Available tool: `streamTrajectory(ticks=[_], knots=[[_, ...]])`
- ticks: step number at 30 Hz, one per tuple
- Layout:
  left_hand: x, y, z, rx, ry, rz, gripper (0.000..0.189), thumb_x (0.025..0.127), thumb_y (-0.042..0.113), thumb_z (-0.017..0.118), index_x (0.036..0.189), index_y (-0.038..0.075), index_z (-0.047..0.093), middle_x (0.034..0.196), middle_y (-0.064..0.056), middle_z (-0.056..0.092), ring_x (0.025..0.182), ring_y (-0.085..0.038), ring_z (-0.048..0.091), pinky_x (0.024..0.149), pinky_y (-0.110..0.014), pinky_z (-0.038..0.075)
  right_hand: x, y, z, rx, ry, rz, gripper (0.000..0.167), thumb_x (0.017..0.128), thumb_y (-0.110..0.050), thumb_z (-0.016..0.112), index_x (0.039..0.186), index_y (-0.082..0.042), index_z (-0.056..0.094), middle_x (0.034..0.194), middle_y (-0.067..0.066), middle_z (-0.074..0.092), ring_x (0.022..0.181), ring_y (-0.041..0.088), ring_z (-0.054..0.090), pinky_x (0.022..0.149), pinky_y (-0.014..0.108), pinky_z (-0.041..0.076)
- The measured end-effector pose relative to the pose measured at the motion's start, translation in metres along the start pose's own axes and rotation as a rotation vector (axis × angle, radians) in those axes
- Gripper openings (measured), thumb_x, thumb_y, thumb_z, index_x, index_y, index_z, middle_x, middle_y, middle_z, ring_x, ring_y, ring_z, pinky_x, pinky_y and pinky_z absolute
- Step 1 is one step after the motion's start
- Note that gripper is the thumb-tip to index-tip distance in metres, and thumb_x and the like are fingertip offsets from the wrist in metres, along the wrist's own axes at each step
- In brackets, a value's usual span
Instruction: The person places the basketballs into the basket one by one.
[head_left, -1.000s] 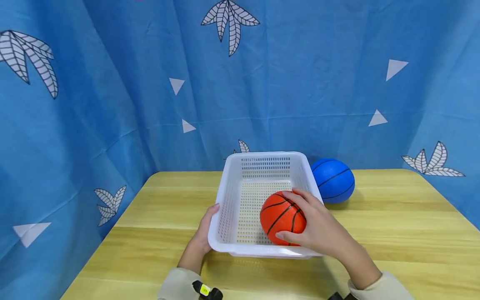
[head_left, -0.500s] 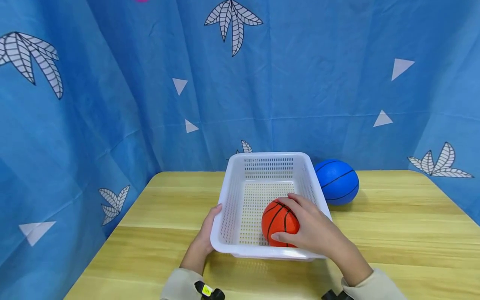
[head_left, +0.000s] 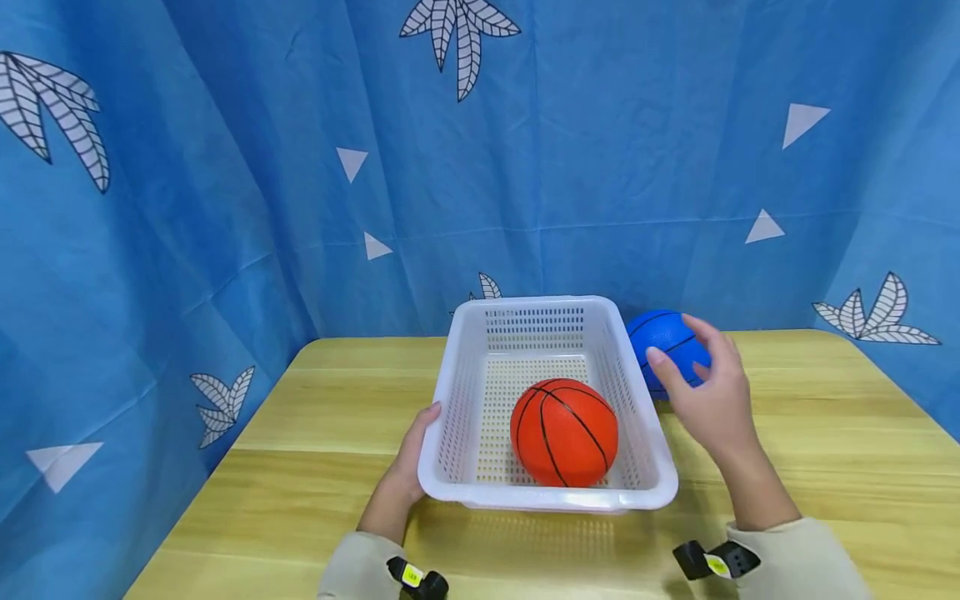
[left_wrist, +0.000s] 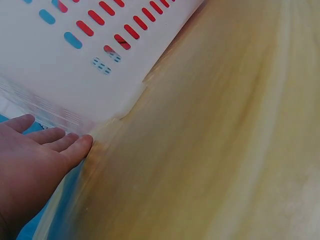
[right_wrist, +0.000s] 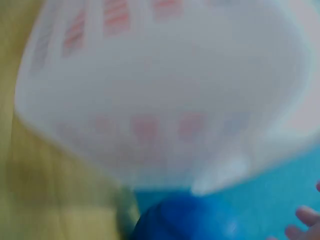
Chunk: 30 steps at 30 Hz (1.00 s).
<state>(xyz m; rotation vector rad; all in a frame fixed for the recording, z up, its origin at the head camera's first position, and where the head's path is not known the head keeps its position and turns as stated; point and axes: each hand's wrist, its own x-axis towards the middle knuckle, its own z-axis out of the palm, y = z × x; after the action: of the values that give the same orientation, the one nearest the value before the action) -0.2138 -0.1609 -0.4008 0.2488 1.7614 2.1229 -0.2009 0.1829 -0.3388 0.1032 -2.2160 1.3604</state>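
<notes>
A white slotted plastic basket (head_left: 465, 400) stands on the table with an orange-red toy basketball (head_left: 564, 433) inside, near its front right. My left hand (head_left: 405, 467) rests at the basket's left side. In the left wrist view that left hand (left_wrist: 40, 160) has its fingers extended along the basket's lower wall (left_wrist: 65, 95). My right hand (head_left: 712, 392) is past the basket's right rim, thumb and fingers spread in front of a blue toy basketball (head_left: 656, 346), partly covering it. The right wrist view is blurred; it shows the blue ball (right_wrist: 185, 220) and a few fingertips (right_wrist: 307, 215).
The wooden table (head_left: 322, 417) extends on both sides of the basket. A blue curtain (head_left: 600, 167) with white leaf and triangle prints hangs behind the table and along its left side. The blue ball sits beside the basket's back right, close to the table's far edge.
My right hand has let go of the orange-red basketball, left it in the basket and moved right and away to the blue ball. My left hand has stayed at the basket's left side.
</notes>
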Motion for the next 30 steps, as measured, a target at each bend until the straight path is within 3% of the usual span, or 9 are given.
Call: streamTrajectory(ticks=[6,11,15,19,30], knots=[[0.001,0.002,-0.001,0.008,-0.004,-0.009,0.068,0.095,0.048,0.017,0.148,0.006,0.02,0.13,-0.022,0.042,0.106,-0.023,0.048,0.091,-0.038,0.038,0.017,0.042,-0.008,0.288,0.096,0.433,0.08,0.089,-0.044,0.057,0.151,-0.019,0.014,0.157,0.012,0.007,0.142,0.033,0.007,0.112,0.053,0.014],[0.001,0.002,-0.001,0.007,-0.007,-0.011,0.068,0.095,0.05,0.017,0.149,0.008,0.018,0.138,-0.027,0.034,0.112,-0.024,0.046,0.092,-0.039,0.037,0.025,0.06,0.001,0.521,0.076,0.647,0.089,0.086,-0.05,0.058,0.151,-0.029,0.001,0.157,0.011,-0.01,0.143,0.035,0.002,0.11,0.058,0.013],[0.0,0.001,0.0,0.015,-0.013,-0.025,0.067,0.095,0.051,0.018,0.15,0.013,0.015,0.145,-0.026,0.028,0.12,-0.03,0.042,0.095,-0.043,0.037,0.03,0.068,0.006,0.621,0.087,0.726,0.093,0.084,-0.053,0.06,0.15,-0.036,-0.004,0.157,0.009,-0.015,0.143,0.034,0.0,0.106,0.064,0.012],[-0.002,-0.002,0.0,0.013,-0.022,-0.03,0.067,0.095,0.051,0.016,0.151,0.013,0.013,0.147,-0.023,0.028,0.122,-0.028,0.043,0.098,-0.046,0.036,0.032,0.073,0.011,0.623,0.076,0.767,0.097,0.082,-0.055,0.062,0.149,-0.038,-0.008,0.157,0.007,-0.014,0.143,0.035,0.003,0.105,0.064,0.016],[-0.002,0.001,0.002,0.007,-0.024,-0.017,0.068,0.095,0.049,0.016,0.151,0.011,0.014,0.148,-0.021,0.028,0.119,-0.02,0.046,0.099,-0.043,0.035,0.038,0.084,0.025,0.604,0.097,0.776,0.107,0.078,-0.052,0.068,0.145,-0.045,-0.016,0.157,0.008,-0.009,0.138,0.04,0.016,0.101,0.062,0.026]])
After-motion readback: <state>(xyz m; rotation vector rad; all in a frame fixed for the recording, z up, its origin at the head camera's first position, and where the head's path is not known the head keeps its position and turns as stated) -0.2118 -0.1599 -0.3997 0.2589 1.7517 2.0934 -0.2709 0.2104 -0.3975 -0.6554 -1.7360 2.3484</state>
